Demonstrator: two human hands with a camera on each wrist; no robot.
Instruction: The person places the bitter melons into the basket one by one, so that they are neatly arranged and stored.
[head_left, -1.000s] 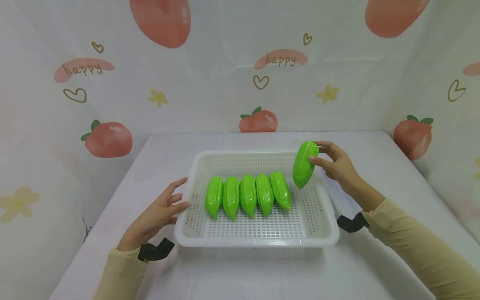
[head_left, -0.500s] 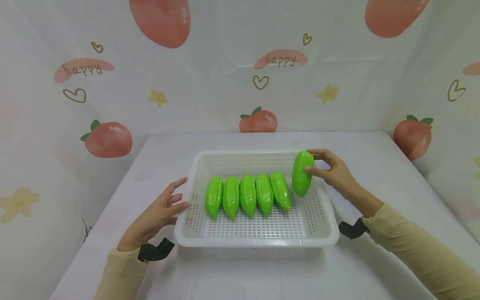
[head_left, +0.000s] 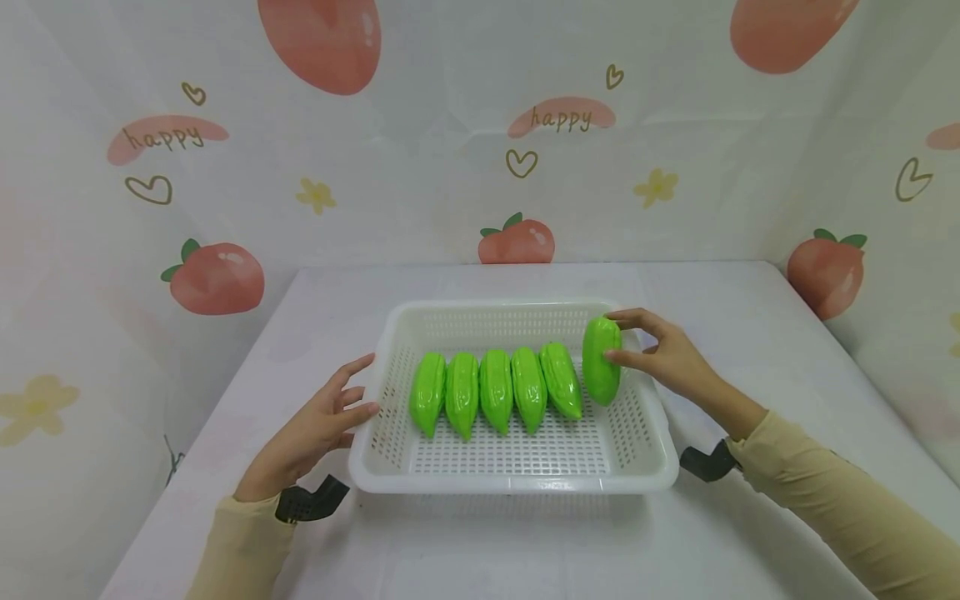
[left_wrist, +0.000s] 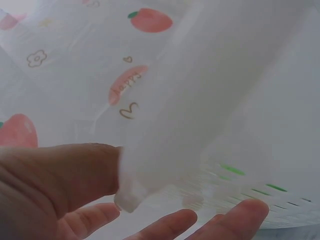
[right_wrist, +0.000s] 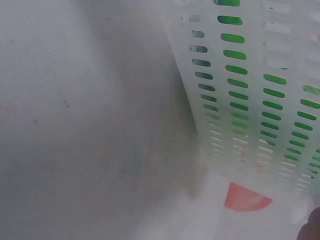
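In the head view my right hand (head_left: 671,358) pinches a glossy bright green, long ridged fruit (head_left: 602,362) between thumb and fingers. It is held upright over the right end of a white slotted plastic basket (head_left: 510,485). Several matching green fruits (head_left: 496,392) lie side by side in the basket, tapered ends toward me. My left hand (head_left: 318,425) is at the basket's left rim, fingers loosely extended and thumb tip against the edge. In the left wrist view its thumb and fingers (left_wrist: 230,220) are spread by the rim. Only a bit of right fingertip (right_wrist: 312,227) shows in the right wrist view.
The basket stands on a white-covered table (head_left: 510,550). A pale cloth backdrop (head_left: 420,167) with printed peaches, hearts and the word "happy" rises behind and at both sides. Each wrist wears a black camera mount (head_left: 311,500). Green shows through the basket's side slots (right_wrist: 235,70).
My right hand has lowered the green fruit, moving it slightly left and toward me, down into the basket's right part. The fruit now stands more upright. My left hand and the basket have stayed still.
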